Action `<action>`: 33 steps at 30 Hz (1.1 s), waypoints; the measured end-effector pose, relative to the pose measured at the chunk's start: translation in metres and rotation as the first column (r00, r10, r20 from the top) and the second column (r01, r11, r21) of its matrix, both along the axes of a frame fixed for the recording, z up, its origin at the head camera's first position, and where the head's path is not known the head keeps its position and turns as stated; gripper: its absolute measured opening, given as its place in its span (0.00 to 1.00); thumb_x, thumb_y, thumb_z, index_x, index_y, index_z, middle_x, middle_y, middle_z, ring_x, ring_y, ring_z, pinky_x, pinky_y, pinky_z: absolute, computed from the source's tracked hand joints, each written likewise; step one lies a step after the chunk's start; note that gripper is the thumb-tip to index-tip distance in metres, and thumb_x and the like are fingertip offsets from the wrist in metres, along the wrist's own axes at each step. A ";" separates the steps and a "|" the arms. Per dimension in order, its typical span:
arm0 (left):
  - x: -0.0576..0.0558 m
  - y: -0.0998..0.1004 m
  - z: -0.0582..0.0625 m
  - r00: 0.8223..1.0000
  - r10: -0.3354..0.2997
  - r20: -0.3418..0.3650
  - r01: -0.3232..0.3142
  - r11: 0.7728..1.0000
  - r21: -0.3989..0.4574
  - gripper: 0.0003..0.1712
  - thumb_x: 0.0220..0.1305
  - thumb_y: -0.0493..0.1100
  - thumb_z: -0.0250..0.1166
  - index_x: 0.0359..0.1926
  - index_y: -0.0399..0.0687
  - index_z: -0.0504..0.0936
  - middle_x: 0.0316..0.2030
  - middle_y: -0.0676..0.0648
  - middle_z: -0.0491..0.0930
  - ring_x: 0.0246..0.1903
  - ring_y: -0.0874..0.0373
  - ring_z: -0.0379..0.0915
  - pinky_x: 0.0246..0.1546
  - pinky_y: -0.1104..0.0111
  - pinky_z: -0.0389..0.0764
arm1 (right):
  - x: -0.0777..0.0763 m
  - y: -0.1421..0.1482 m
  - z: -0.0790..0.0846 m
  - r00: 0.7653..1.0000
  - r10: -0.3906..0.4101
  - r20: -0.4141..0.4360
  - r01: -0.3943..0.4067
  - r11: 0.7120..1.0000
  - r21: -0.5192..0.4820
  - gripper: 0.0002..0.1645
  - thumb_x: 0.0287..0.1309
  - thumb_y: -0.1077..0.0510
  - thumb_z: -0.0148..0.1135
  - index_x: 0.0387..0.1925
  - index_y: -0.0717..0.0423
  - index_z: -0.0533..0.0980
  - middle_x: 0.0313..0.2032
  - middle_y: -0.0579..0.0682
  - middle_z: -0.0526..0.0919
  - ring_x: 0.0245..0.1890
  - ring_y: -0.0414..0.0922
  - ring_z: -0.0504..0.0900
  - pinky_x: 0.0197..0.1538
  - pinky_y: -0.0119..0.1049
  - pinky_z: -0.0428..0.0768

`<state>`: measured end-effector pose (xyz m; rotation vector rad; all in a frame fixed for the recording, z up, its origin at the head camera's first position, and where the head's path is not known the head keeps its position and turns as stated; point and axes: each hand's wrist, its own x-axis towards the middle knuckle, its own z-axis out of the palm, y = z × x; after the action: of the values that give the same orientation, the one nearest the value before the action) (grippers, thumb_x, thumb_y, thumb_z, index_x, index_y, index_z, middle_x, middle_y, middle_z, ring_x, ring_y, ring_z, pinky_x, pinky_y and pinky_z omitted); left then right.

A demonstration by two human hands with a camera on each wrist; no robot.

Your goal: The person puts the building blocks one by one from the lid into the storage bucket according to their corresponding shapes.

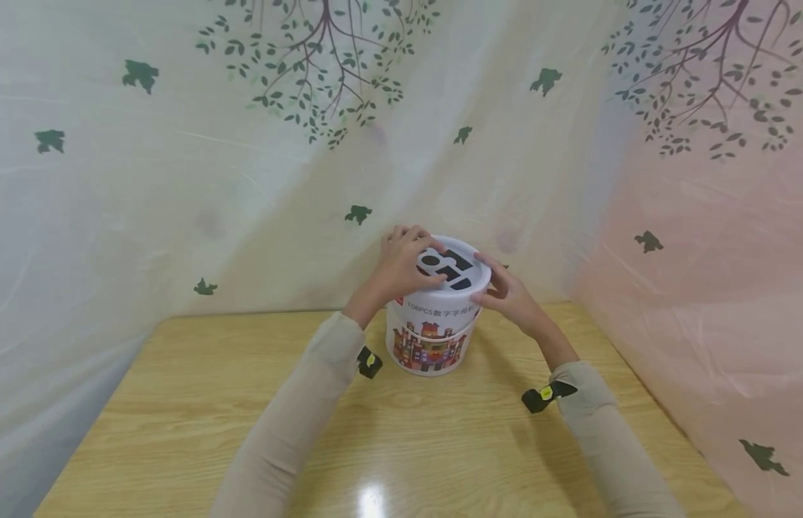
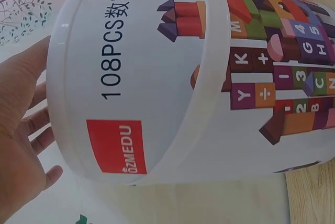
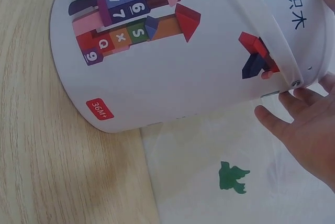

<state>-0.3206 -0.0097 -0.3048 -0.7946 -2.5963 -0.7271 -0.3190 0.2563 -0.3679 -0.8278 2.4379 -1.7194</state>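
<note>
A white cylindrical toy-block bucket [image 1: 430,345] stands upright on the table, printed with colourful letter and number blocks. Its white lid [image 1: 445,252] has dark cut-out shapes on top. My left hand [image 1: 404,260] grips the lid from the left, thumb and index finger over the top, other fingers at the far rim. From the right, my right hand [image 1: 513,296] holds the lid's rim between thumb and fingers. The bucket's white carrying handle [image 2: 212,51] hangs across its front in the left wrist view. In the right wrist view, fingers [image 3: 275,122] sit near the handle's pivot.
The wooden table [image 1: 201,417] reaches back to a pale curtain [image 1: 278,187] printed with branches and green birds. A pinkish curtain side [image 1: 699,302] borders the table's right edge. Small black wrist cameras [image 1: 369,362] are strapped to both sleeves.
</note>
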 end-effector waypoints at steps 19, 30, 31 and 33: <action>0.006 -0.060 -0.022 0.994 0.095 -0.046 -0.089 0.989 0.119 0.26 0.56 0.54 0.74 0.54 0.51 0.83 0.56 0.44 0.77 0.60 0.46 0.62 0.66 0.43 0.60 | -0.028 0.013 0.003 0.998 0.005 0.061 -0.008 0.999 0.042 0.49 0.67 0.57 0.64 0.81 0.43 0.49 0.81 0.49 0.50 0.81 0.55 0.51 0.75 0.61 0.58; 0.012 -0.099 -0.048 0.983 0.152 -0.104 -0.132 0.976 0.176 0.29 0.56 0.54 0.75 0.57 0.49 0.81 0.55 0.42 0.77 0.57 0.44 0.64 0.63 0.42 0.61 | -0.029 0.017 0.001 0.995 -0.068 -0.067 0.076 0.989 0.125 0.49 0.65 0.56 0.67 0.80 0.45 0.52 0.77 0.53 0.62 0.75 0.56 0.62 0.73 0.69 0.57; 0.013 -0.102 -0.051 0.981 0.158 -0.114 -0.136 0.975 0.174 0.29 0.56 0.54 0.75 0.57 0.49 0.81 0.55 0.42 0.78 0.56 0.43 0.65 0.62 0.42 0.62 | -0.025 0.016 0.002 0.991 -0.092 -0.096 0.106 0.982 0.155 0.51 0.64 0.54 0.68 0.80 0.46 0.51 0.77 0.55 0.61 0.75 0.58 0.62 0.73 0.70 0.56; 0.016 -0.107 -0.054 0.976 0.166 -0.137 -0.142 0.975 0.170 0.30 0.57 0.55 0.74 0.57 0.49 0.81 0.55 0.42 0.78 0.56 0.43 0.66 0.62 0.42 0.63 | -0.017 0.010 0.007 0.978 -0.149 -0.146 0.179 0.960 0.216 0.54 0.62 0.50 0.70 0.81 0.43 0.50 0.79 0.54 0.58 0.77 0.59 0.59 0.73 0.70 0.54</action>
<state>-0.3049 -0.1168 -0.3587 -0.5691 -2.3981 -0.7842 -0.3355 0.2668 -0.3605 -0.7493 2.7956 -1.4314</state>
